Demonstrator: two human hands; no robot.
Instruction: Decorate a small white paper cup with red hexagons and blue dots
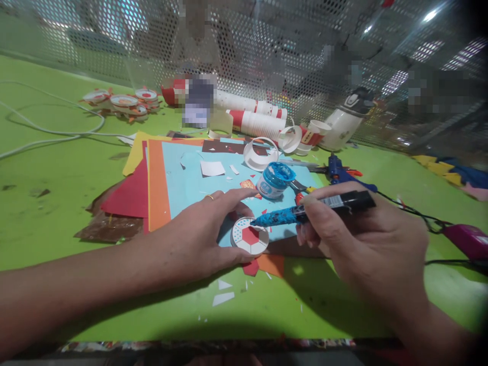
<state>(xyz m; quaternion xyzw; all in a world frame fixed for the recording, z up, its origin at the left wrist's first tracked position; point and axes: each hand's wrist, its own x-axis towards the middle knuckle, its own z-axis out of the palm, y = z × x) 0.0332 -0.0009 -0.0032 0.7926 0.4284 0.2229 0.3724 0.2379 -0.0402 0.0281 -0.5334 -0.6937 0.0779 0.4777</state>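
My left hand [208,229] grips a small round white paper disc [238,247] by its edge, thumb at the near side and fingers at the far side. A red hexagon fills the disc's middle, lines run out from it, and blue dots mark its upper left sections. In my right hand [354,239] is a black marker [339,201], its front end coated in blue paint. Its tip meets or hovers just over the disc's upper part; I cannot tell which. Just beyond the disc stands an open jar of blue paint [272,185], smeared around the rim.
Coloured paper sheets [156,188] lie stacked beneath the work, with scraps about. Behind are a cut paper ring [261,155], stacked paper cups [263,122] and a pale kettle-like container [345,122]. A blue glue gun [335,168] lies right; finished-looking round pieces [124,101] sit back left.
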